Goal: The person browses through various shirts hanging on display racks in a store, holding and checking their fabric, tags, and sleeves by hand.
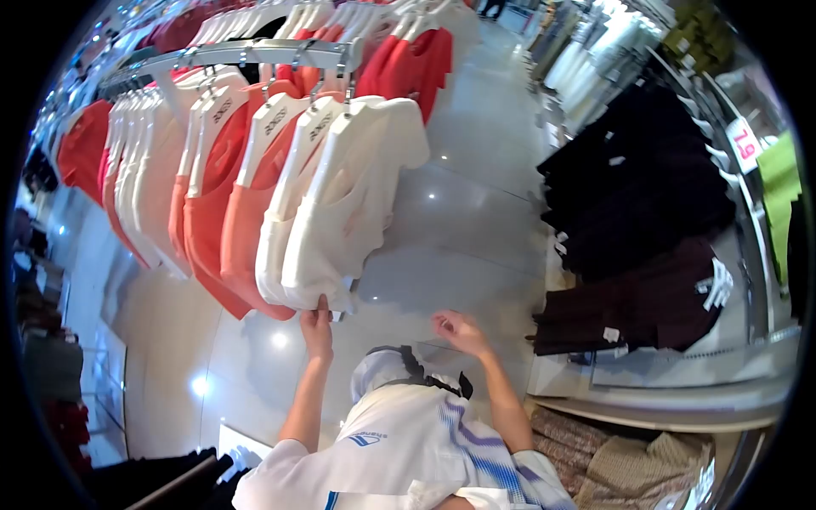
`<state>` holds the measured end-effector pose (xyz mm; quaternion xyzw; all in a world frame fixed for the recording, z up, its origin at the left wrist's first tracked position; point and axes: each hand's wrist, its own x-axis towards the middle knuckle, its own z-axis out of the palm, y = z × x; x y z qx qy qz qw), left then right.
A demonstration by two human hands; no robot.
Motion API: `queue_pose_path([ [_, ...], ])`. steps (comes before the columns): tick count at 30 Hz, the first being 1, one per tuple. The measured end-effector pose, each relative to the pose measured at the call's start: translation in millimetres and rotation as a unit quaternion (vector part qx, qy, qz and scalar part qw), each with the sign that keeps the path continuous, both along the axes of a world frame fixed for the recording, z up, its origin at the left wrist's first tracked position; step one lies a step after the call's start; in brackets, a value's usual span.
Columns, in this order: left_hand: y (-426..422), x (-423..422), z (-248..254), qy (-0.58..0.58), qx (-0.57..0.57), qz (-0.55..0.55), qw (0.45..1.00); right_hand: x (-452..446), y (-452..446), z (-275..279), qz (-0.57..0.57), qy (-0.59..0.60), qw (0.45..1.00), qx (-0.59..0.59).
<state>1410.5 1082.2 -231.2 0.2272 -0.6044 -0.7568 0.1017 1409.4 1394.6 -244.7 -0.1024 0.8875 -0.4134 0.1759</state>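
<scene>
My left hand [317, 327] is at the bottom hem of the front white top [344, 200], pinching the fabric between thumb and fingers. That top hangs on a white hanger from the end of a metal rail [280, 54]. Behind it on the same rail are another white top and several coral tops [246, 229]. To the right, my right hand [459, 330] is held over the grey floor, apart from the garments, with its fingers curled; whether anything small is between them cannot be made out.
Dark garments [646, 178] hang on a rack along the right, with a price sign [743, 144] beside them. Brown knitwear [642, 463] lies at the lower right. Black clothes [153, 480] are at the lower left. A tiled floor [476, 204] runs between the racks.
</scene>
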Motion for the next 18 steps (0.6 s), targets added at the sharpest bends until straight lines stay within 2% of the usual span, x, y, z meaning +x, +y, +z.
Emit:
queue_pose_path([
  [2,-2,4,3,-0.002,-0.016,0.008,1.000,-31,-3,7,0.028,0.054,0.995,-0.081],
  [5,-4,11,8,-0.028,-0.044,0.022,0.998,-94,-11,31,0.066,0.085,0.992,-0.060],
  [9,2,20,8,-0.014,-0.076,0.079,0.994,-187,-7,52,-0.002,0.178,0.977,-0.120],
  [11,5,24,10,-0.019,-0.108,0.108,0.988,-235,-10,59,-0.064,0.256,0.948,-0.179],
  [12,9,25,10,-0.032,-0.112,0.128,0.985,-256,-15,67,-0.046,0.253,0.948,-0.188],
  [14,18,20,13,-0.047,-0.121,0.169,0.977,-294,-26,80,-0.095,0.305,0.935,-0.153],
  [17,42,5,10,-0.002,-0.173,0.270,0.947,-351,-38,59,0.005,0.289,0.937,-0.197],
  [18,43,0,0,0.001,-0.155,0.257,0.954,-359,-42,56,0.041,0.214,0.942,-0.255],
])
